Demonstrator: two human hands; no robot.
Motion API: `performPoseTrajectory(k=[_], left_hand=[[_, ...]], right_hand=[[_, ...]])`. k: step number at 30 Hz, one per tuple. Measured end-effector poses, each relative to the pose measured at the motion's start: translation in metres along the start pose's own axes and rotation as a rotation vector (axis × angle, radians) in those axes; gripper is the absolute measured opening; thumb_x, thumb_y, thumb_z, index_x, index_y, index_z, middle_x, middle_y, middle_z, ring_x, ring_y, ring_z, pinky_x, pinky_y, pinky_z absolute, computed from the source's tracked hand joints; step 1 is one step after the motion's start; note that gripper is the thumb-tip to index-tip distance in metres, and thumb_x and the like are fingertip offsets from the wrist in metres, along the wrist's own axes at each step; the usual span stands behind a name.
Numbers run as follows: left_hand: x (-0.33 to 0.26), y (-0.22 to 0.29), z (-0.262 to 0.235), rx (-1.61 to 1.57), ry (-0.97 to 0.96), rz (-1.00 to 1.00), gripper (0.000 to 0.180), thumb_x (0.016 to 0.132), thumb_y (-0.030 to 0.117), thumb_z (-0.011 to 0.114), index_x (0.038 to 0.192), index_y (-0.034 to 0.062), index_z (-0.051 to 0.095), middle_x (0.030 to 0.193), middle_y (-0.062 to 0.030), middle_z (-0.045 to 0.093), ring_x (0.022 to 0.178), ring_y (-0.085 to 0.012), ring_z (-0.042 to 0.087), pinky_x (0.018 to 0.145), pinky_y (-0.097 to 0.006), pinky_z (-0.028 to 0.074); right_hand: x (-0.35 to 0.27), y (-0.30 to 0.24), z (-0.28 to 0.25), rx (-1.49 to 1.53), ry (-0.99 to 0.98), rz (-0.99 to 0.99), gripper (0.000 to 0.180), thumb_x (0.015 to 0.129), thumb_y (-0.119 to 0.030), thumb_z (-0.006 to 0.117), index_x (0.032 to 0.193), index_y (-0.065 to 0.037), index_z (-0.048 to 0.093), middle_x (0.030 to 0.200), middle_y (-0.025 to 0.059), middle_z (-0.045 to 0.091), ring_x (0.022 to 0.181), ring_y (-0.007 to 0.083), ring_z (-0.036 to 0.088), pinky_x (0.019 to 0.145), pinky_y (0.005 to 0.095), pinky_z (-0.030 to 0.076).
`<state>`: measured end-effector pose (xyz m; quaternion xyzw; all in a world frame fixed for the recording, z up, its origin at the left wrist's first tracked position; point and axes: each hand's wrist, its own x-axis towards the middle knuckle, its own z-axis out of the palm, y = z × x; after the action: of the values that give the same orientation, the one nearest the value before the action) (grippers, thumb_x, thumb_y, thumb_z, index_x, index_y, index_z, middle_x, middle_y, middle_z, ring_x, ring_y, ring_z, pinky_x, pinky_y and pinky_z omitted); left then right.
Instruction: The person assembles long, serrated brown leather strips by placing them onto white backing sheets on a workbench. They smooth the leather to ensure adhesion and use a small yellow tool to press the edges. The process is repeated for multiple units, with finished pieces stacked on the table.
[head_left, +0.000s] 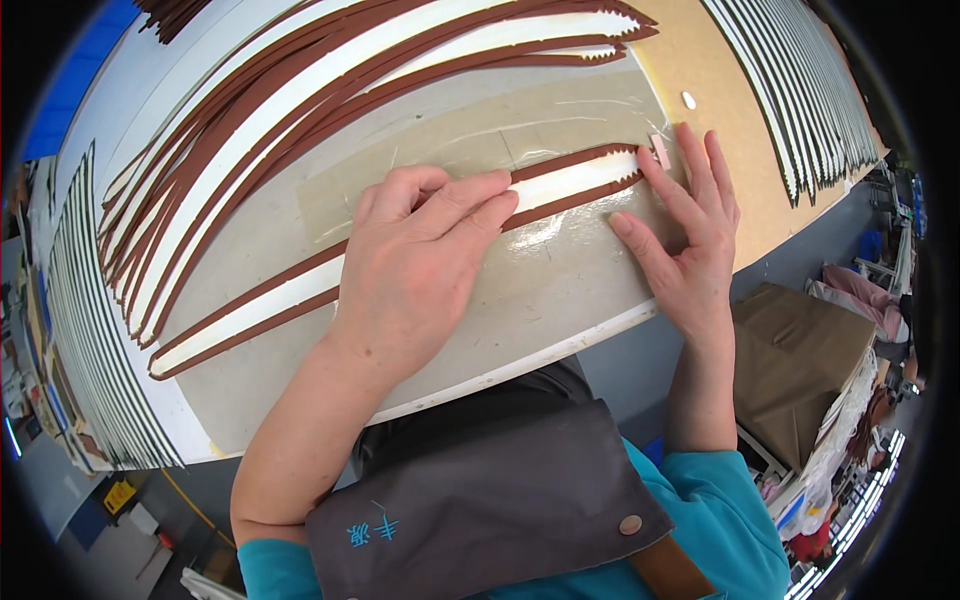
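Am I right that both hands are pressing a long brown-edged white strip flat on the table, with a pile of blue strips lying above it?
Not quite: the pile above is brown and white, not blue, as the head view shows. The rest holds: the left hand and right hand press the long brown-edged white strip flat on the table.

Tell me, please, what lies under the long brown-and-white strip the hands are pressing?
Under the strip lies a clear glossy sheet on the white table. The left hand covers its middle; nothing shows there.

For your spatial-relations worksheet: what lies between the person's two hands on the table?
In the head view, the brown-edged white strip runs from the left hand to the right hand.
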<state>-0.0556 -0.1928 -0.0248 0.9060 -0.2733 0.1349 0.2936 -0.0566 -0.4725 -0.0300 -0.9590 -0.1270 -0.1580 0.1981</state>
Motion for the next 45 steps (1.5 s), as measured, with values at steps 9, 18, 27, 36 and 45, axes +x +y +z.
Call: performPoseTrajectory(k=[9,18,27,36,45], left_hand=[[-0.002,0.005,-0.001,0.042,-0.007,0.01,0.041,0.079,-0.002,0.071,0.117,0.0085,0.079,0.127,-0.0002,0.074,0.104,-0.0282,0.061,0.092,-0.039,0.053],[-0.009,0.003,0.001,0.083,-0.028,0.021,0.045,0.081,0.0,0.069,0.124,0.0106,0.077,0.132,0.0023,0.072,0.112,-0.0258,0.059,0.098,-0.042,0.051],[-0.011,0.0,0.011,0.143,0.016,0.049,0.039,0.087,0.004,0.067,0.123,0.0111,0.078,0.13,0.0028,0.072,0.114,-0.025,0.058,0.102,-0.04,0.05],[-0.011,-0.006,0.011,0.183,0.023,0.1,0.036,0.086,0.005,0.067,0.12,0.0111,0.076,0.122,0.0035,0.071,0.112,-0.0214,0.06,0.099,-0.037,0.049],[-0.011,-0.01,0.012,0.123,0.003,0.112,0.036,0.087,0.002,0.064,0.119,0.0099,0.077,0.123,0.0026,0.072,0.113,-0.0227,0.06,0.097,-0.038,0.049]], right_hand=[[-0.001,0.003,0.0,0.006,-0.007,-0.02,0.058,0.084,-0.038,0.089,0.136,-0.015,0.076,0.16,0.02,0.053,0.155,0.043,0.037,0.122,0.0532,0.028],[0.024,0.0,-0.013,-0.038,-0.089,-0.127,0.053,0.087,-0.034,0.087,0.131,-0.008,0.074,0.15,0.0186,0.06,0.152,0.0405,0.041,0.123,0.0509,0.028],[0.042,0.014,-0.004,0.133,-0.114,-0.092,0.045,0.081,-0.034,0.091,0.112,-0.007,0.074,0.144,0.0185,0.064,0.15,0.0405,0.045,0.121,0.0505,0.031],[0.067,-0.023,-0.028,0.643,-0.343,0.25,0.036,0.084,-0.008,0.088,0.115,-0.003,0.071,0.101,0.0064,0.079,0.095,0.0139,0.073,0.082,0.0299,0.056],[0.026,-0.076,0.028,0.68,-0.016,0.309,0.019,0.092,-0.008,0.08,0.11,-0.003,0.078,0.105,0.0077,0.081,0.088,0.0158,0.074,0.089,0.032,0.056]])
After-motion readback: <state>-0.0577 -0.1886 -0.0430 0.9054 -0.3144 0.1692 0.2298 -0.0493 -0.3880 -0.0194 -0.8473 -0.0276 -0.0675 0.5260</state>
